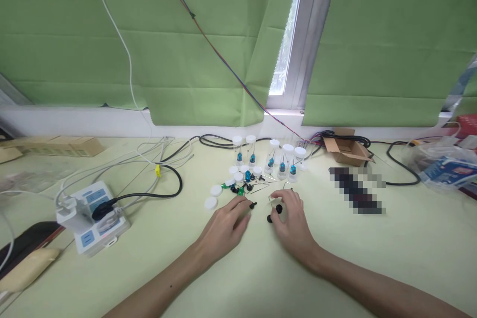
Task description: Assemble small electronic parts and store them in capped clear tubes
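My left hand [228,221] is closed, and a small black screw-like piece [253,205] sticks out at its fingertips. Its other fingers are curled under. To the right, my right hand [293,219] is curled, with a small black round part [279,208] between thumb and fingers. A second black round part [270,218] shows by the thumb tip. Near the index fingertip is a thin bent metal piece [270,199], too small to name surely. Just beyond the hands lies a pile with a blue part [248,176], a green part [241,191], black pieces and thin metal rods.
Several clear tubes [271,161] with white caps and blue parts inside stand behind the pile. Loose white caps [210,202] lie left of it. A power strip [100,218] with cables sits at left. An open cardboard box [346,149] and a plastic bag [443,161] are at right.
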Motion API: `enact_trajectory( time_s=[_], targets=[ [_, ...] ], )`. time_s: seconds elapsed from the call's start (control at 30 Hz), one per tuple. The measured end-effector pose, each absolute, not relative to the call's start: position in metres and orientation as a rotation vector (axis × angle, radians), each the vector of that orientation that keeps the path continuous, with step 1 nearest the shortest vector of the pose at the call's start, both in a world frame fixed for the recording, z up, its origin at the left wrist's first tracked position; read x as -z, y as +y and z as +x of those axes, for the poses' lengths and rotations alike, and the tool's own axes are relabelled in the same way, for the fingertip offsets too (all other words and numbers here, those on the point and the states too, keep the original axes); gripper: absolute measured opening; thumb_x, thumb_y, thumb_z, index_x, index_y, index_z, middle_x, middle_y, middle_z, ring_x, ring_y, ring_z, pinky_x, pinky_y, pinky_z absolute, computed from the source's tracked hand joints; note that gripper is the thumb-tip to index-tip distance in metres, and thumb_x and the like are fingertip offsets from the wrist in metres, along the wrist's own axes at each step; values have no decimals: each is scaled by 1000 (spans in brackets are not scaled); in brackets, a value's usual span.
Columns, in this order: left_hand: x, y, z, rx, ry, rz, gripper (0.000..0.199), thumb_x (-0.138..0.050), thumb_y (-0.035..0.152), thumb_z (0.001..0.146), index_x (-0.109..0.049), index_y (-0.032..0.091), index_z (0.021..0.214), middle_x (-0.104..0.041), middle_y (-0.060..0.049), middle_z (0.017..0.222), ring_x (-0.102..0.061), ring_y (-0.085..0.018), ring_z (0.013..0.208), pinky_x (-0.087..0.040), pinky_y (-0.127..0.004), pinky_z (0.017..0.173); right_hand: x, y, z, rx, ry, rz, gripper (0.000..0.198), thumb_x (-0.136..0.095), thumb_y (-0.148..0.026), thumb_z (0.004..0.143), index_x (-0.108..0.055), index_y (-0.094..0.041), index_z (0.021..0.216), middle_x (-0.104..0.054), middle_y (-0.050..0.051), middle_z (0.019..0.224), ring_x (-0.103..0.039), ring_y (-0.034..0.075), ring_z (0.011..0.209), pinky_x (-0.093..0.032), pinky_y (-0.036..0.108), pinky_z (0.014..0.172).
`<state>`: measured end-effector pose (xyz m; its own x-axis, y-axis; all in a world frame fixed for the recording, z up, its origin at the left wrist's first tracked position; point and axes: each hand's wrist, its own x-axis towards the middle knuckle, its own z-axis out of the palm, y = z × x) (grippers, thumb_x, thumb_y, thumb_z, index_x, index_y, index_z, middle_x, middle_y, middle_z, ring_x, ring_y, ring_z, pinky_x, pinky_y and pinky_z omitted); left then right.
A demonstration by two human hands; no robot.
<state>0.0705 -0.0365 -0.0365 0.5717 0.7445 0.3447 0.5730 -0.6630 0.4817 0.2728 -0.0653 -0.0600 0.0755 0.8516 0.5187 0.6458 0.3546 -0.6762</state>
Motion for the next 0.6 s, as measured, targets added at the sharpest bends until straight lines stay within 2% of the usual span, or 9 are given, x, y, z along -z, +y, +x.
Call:
enact_trajectory(
  time_s=[0.23,0.43,0.6],
  targets=[
    [38,-36,70,-783,1075,2465,24,-43,21,96,-60,25,112,-61,-8,115,-66,-19,86,-53,-31,70,65,-62,276,-349,-1630,-1331,29,-45,-2,79,-57,-21,98,-60,8,99,-53,27,98,-47,42,83],
    [38,-36,70,-792,1060,2432,22,-43,21,96,-62,25,107,-62,-8,111,-65,-19,85,-53,-31,68,68,-61,276,-344,-1625,-1314,33,-45,0,77,-58,-21,99,-60,8,99,-55,26,90,-49,39,76],
    [38,-35,69,-761,1067,2430,21,-42,21,97,-61,25,105,-61,-7,110,-64,-18,83,-51,-29,66,65,-60,276,-402,-1601,-1283,31,-43,0,79,-57,-20,97,-60,7,98,-57,24,90,-48,39,78]
  ],
)
